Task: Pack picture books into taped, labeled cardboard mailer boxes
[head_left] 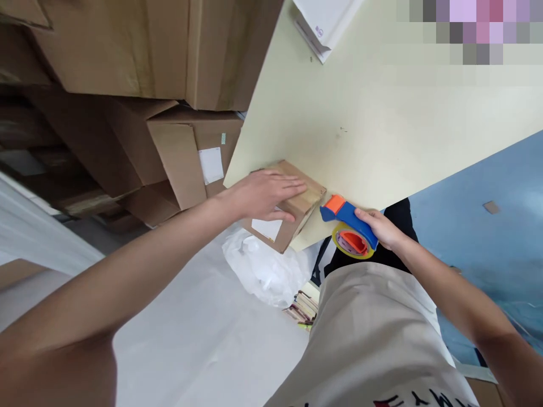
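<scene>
A small brown cardboard box (292, 229) with a white label (267, 228) on its side lies at the near corner of the pale table (365, 107). Across its top, over a strip of tape, my left hand (274, 192) rests flat with the fingers stretched out. My right hand (377, 226) grips a blue and orange tape dispenser (354, 222) just right of the box. A roll of yellowish clear tape (341, 249) sits in the dispenser. The dispenser's orange end is close to the box's edge; I cannot tell whether they touch.
Large cardboard boxes (165, 51) are stacked along the table's left side. A white packet (326, 22) lies at the table's far edge. Below the near corner are a white plastic bag (263, 271) and a stack of booklets (303, 308). Blue floor (475, 192) shows at right.
</scene>
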`<state>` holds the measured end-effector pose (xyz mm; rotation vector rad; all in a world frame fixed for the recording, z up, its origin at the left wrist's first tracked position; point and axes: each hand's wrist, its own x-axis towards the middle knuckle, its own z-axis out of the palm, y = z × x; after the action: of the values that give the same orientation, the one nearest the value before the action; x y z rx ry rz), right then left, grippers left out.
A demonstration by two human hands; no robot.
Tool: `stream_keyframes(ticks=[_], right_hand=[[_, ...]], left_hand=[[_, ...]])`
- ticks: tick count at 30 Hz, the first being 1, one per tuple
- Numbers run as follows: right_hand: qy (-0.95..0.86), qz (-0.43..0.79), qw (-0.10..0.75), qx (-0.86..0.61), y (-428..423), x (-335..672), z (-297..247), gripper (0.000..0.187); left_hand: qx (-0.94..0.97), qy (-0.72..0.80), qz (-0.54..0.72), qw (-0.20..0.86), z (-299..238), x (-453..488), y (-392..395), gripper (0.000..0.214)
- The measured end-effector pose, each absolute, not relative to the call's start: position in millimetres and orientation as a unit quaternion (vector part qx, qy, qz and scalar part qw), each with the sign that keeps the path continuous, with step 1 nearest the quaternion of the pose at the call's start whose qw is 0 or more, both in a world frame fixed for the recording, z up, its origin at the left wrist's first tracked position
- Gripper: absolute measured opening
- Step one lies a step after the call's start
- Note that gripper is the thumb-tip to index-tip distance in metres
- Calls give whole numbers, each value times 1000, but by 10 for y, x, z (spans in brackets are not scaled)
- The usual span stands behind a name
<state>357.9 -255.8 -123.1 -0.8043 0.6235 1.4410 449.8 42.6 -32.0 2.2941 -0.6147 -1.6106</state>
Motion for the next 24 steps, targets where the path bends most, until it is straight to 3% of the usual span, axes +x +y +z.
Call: stream_keyframes(ticks=[6, 10, 20, 22, 24], right_hand=[[226, 585, 656, -420, -2134, 4402, -1130, 45], [175, 615, 630, -440, -1928, 4939, -1193, 45], [-2, 453, 615, -645, -2027, 5022, -1160, 49], [-42, 475, 595, -647, -2101, 4992, -1114, 58], [-77, 496, 572, -649, -2190, 4959, -1088, 81]], left_hand=[[907, 8, -389, 162, -216, 4458, 587, 58], [956, 53, -244, 156, -310, 4291, 448, 56], [966, 41, -220, 133, -384, 4205, 225, 60], [967, 40, -213, 132, -380, 4213, 224, 59], [969, 39, -203, 133, -386, 4215, 222, 58]])
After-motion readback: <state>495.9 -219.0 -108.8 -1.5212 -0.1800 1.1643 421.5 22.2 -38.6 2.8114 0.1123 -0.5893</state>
